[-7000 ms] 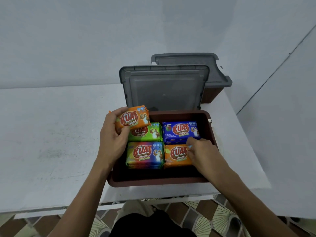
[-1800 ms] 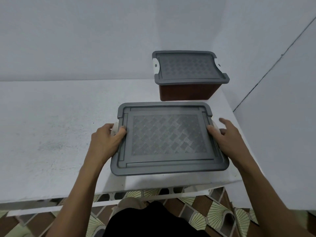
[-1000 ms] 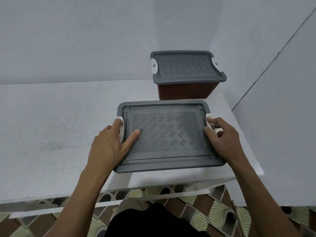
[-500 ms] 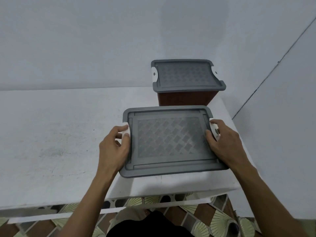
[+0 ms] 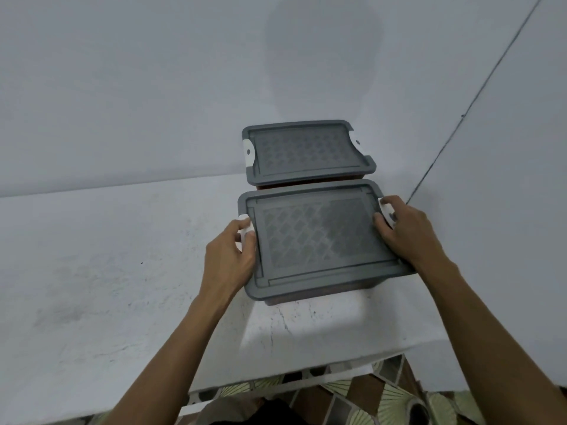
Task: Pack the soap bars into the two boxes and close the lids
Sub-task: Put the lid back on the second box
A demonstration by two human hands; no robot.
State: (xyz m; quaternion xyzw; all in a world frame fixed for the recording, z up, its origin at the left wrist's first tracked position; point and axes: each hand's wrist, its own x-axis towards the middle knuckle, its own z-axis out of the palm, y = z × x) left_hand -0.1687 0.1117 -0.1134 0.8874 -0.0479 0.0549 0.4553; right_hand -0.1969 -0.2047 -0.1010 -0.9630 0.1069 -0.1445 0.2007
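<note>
I have the left hand (image 5: 228,259) and right hand (image 5: 405,233) curled round opposite ends of the near lidded box (image 5: 319,237), just beside the far lidded box (image 5: 303,151).

Your left hand (image 5: 228,259) and right hand (image 5: 405,231) are bare, forearms too; low down you wear black cloth (image 5: 276,415) with greyish-tan cloth (image 5: 236,407) beside it

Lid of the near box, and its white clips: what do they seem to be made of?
Lid: seemingly moulded grey plastic, matt with a soft sheen; the signs are the embossed weave pattern and the rounded raised rim. Clips: seemingly smooth white plastic, slightly glossy, curved over the lid's ends; they are partly covered, so this is less sure.
</note>
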